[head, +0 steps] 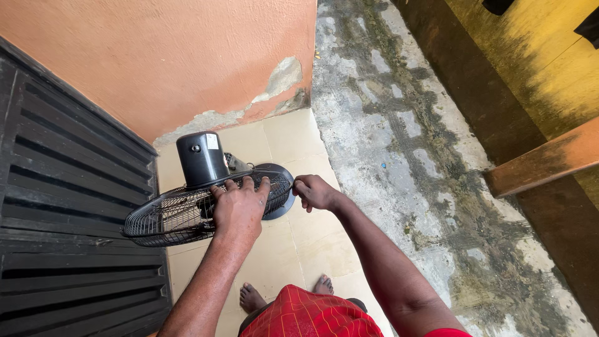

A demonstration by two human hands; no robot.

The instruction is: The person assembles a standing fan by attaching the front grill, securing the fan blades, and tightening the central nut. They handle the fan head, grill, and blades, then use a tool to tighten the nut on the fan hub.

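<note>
A black wire-metal fan cage [181, 215] is showing a thin, slightly shiny mesh, and the black plastic motor housing [201, 159] is gleaming smooth and glossy. Pale floor tiles [299, 240] are looking smooth and matt, the orange plaster wall [168, 59] rough and flaking, the grey concrete walkway [399, 137] coarse and stained.

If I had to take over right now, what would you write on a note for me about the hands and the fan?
Left hand: spread flat on top of the black wire fan grille, fingers over its upper rim.
Right hand: closed, pinching at the grille's right edge; what it grips is too small to tell.
Fan: tilted face-up on the tiled floor, black motor housing behind the grille, round base beneath.
Done: grille is steadied and still on the fan.
Left: whatever is being worked at that right edge.
</note>
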